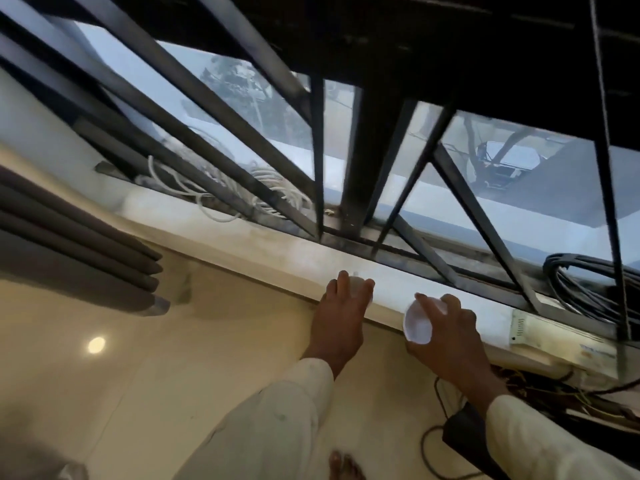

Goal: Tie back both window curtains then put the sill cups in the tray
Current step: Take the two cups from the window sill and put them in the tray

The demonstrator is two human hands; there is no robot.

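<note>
My left hand [341,315] reaches to the window sill [277,249] and curls its fingers round a small white cup [357,286] standing there, mostly hidden by the fingers. My right hand [446,336] grips a second white cup [417,323], tilted so its open mouth faces me, just in front of the sill edge. A grey curtain [69,244] hangs gathered in folds at the left. No tray is in view.
Black window bars [356,168] run behind the sill. White cables [270,188] lie coiled at the sill's back left, black cables [585,289] at the right. A white box [561,341] sits on the sill's right end. Black wires [440,441] trail on the floor below.
</note>
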